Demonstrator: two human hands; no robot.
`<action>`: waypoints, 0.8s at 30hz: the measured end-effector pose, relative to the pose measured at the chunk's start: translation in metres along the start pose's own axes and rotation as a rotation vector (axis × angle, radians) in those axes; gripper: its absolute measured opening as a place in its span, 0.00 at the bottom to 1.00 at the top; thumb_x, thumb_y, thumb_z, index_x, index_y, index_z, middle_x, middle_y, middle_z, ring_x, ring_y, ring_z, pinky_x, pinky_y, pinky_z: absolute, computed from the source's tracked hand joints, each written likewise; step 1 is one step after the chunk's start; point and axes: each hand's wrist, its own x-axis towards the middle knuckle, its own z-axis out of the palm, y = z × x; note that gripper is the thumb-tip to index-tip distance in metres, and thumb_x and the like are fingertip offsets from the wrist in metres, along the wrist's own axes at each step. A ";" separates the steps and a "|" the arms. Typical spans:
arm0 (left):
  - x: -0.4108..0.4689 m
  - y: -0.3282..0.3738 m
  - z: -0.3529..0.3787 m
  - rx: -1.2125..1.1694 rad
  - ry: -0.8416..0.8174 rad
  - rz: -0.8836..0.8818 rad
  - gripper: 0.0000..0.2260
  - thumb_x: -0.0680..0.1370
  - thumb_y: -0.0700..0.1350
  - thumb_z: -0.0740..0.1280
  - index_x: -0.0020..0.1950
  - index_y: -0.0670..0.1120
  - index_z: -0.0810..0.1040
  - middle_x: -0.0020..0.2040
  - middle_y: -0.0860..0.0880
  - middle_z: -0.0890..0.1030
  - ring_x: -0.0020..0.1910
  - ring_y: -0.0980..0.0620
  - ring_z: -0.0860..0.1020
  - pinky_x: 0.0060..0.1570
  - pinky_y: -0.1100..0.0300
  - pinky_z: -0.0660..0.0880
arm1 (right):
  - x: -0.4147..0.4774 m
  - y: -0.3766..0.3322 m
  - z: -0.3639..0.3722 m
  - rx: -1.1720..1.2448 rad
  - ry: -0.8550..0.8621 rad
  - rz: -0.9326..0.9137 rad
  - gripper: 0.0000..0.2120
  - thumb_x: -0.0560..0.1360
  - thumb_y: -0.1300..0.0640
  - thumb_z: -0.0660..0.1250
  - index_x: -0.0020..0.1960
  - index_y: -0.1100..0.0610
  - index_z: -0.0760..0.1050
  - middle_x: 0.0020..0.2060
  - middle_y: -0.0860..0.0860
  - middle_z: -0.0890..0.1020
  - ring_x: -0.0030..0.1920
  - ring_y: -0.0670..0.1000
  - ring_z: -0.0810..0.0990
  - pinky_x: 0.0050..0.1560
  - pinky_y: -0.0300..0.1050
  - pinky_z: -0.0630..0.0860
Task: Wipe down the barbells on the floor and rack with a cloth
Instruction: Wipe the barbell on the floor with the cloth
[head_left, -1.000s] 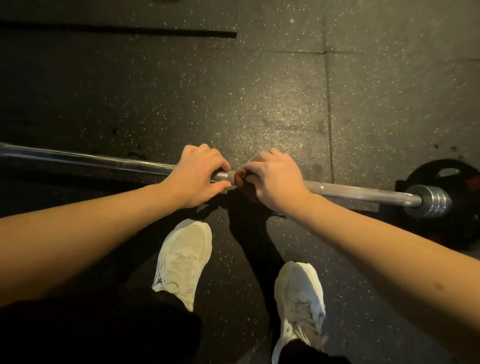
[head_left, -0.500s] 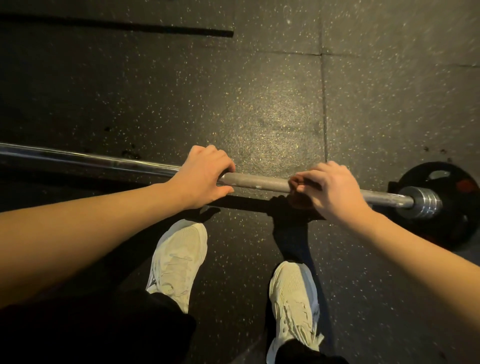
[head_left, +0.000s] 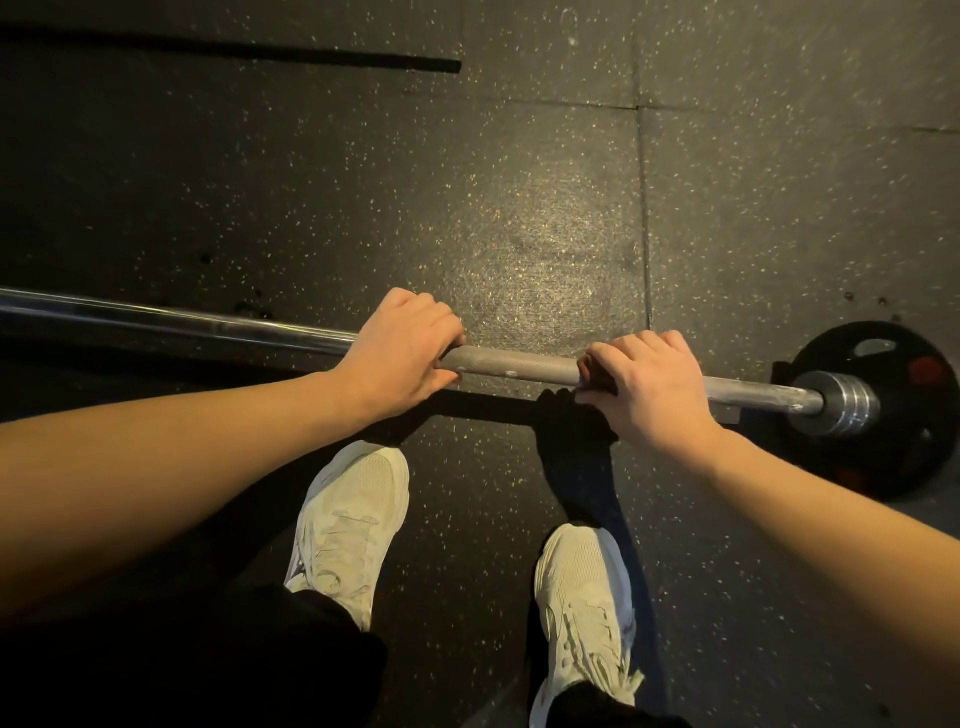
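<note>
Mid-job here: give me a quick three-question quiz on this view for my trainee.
1. True or false: the left hand grips the barbell.
2. What lies at the barbell's right end? A) a rack B) a black weight plate C) a bench
3. Fill in: the hand nearer that plate is the ____ hand.

Key: 1 true; 2 B; 3 right, meaning the right hand.

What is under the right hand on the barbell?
An edge of reddish cloth peeks from under the right hand against the barbell; the rest is covered.
</note>
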 end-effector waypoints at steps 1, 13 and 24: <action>0.000 -0.001 0.000 0.006 0.002 0.016 0.14 0.71 0.52 0.79 0.50 0.48 0.80 0.45 0.51 0.79 0.46 0.47 0.77 0.53 0.49 0.71 | 0.002 0.002 0.000 -0.002 -0.022 -0.016 0.21 0.69 0.42 0.77 0.54 0.56 0.80 0.41 0.52 0.81 0.41 0.58 0.77 0.44 0.51 0.64; 0.022 -0.017 -0.007 -0.088 -0.301 0.015 0.16 0.78 0.62 0.69 0.58 0.53 0.81 0.45 0.56 0.80 0.48 0.54 0.75 0.64 0.53 0.66 | 0.064 0.024 -0.037 0.573 -0.754 0.255 0.16 0.67 0.43 0.82 0.48 0.49 0.83 0.37 0.48 0.84 0.39 0.51 0.82 0.39 0.43 0.77; -0.011 -0.020 -0.005 -0.135 -0.070 -0.067 0.24 0.75 0.60 0.73 0.67 0.52 0.77 0.57 0.54 0.80 0.58 0.51 0.76 0.66 0.51 0.65 | 0.016 0.008 -0.046 0.869 -0.223 0.480 0.19 0.71 0.56 0.80 0.57 0.49 0.75 0.51 0.42 0.83 0.52 0.40 0.81 0.55 0.37 0.75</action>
